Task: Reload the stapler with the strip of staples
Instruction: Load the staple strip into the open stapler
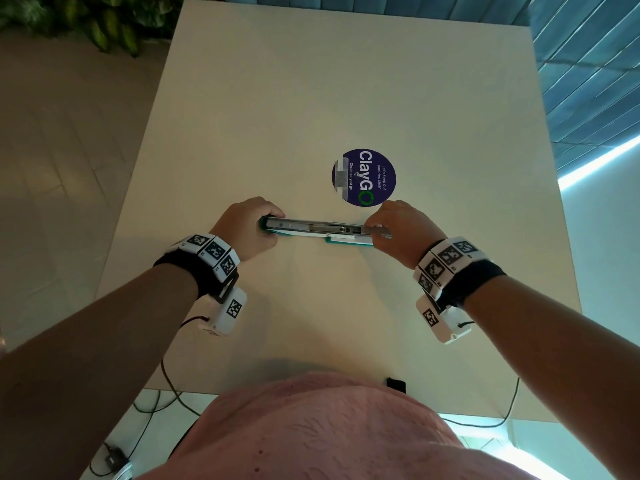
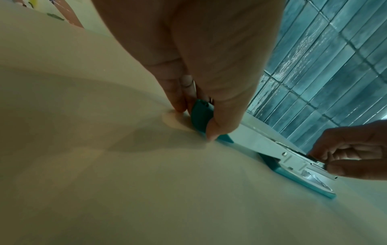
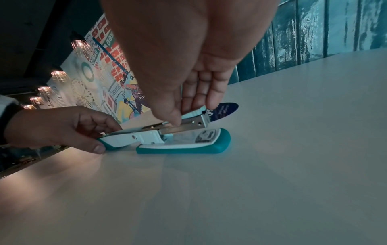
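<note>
stapler (image 1: 322, 230): teal and white, laid flat on the pale surface (image 1: 311, 98) with its top swung fully open to the left, so the whole thing is stretched out in one long line. The teal base (image 3: 184, 147) sits on the right half, and the metal staple channel (image 3: 188, 126) is seen just above it.

left hand (image 1: 247, 226): wrapped around the far-left end of the opened top. In the left wrist view the thumb and fingers (image 2: 213, 131) are curled onto the teal tip, and it's pressed down against the surface.

right hand (image 1: 398, 226): placed at the right end, over the front of the metal channel. The thumb and fingers (image 3: 176, 116) are pinched onto the channel from either side, as seen in the right wrist view.

strip of staples: can't really be told apart from the metal channel in any view, so whether it's under the right fingers or already seated can't be said.

sticker (image 1: 363, 177): round, dark blue, "ClayGo" printed on it, stuck to the surface just behind the stapler's right end.

cables (image 1: 166, 379): thin and dark, hung off the near edge of the surface.
</note>
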Available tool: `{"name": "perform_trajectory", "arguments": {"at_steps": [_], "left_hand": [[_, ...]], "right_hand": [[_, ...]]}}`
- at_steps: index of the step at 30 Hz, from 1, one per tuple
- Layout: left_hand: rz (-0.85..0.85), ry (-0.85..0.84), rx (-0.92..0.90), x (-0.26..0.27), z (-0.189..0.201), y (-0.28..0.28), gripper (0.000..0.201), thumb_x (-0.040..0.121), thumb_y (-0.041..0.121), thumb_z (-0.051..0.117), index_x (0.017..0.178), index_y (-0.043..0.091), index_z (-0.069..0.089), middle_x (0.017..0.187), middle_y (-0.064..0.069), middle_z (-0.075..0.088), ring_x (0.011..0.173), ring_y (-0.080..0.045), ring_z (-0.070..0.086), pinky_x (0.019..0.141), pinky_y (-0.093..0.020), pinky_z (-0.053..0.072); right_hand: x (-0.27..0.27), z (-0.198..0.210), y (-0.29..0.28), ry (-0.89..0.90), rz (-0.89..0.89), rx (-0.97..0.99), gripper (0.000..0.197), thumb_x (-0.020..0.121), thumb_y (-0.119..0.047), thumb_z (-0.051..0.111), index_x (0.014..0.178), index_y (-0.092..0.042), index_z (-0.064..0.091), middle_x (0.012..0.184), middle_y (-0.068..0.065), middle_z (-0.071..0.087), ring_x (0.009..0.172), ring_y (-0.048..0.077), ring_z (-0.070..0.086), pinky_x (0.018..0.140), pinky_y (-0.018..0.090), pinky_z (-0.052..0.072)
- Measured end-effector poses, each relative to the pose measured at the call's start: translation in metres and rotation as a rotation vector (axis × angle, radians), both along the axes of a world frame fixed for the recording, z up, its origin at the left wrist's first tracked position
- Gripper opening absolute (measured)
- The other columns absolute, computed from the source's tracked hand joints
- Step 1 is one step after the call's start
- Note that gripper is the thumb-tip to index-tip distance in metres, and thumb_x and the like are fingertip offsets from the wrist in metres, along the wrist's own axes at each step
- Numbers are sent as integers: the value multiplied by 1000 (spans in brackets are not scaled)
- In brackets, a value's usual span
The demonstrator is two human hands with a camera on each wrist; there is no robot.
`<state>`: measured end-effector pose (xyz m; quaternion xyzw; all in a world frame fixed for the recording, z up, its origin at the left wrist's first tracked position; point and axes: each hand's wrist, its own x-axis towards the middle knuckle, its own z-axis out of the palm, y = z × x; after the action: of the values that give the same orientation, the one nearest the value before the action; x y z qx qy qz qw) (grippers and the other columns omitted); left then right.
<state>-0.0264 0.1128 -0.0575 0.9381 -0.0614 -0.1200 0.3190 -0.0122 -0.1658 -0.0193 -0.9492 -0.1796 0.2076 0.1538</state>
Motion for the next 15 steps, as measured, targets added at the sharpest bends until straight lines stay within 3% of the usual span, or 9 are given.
{"name": "perform_trajectory", "arguments": {"at_steps": [7,11,15], "left_hand": [[-4,6,5,0,0,0,36,66,3,66,99,17,66,96,-3,66,85,-21,60,76,-26,43],[-9,15,8,1,1,0,36,67,2,66,100,16,66,98,-4,66,86,-20,60,77,-26,42],[-22,13,28,1,-1,2,42,68,5,68,109,15,62,103,-6,63,89,-18,56,80,-26,40]], "right_hand": [[1,-6,-3,24,-16,13,26,82,-15,54,105,-18,64,97,5,59,95,22,52,81,32,46],[-3,-15,-11,36,-119,66,42,77,-18,64,118,-15,55,111,5,57,104,22,50,90,33,44],[-9,-21,-17,13,-178,97,56,72,-18,71,123,-15,48,117,7,54,107,23,49,92,36,46]]}}
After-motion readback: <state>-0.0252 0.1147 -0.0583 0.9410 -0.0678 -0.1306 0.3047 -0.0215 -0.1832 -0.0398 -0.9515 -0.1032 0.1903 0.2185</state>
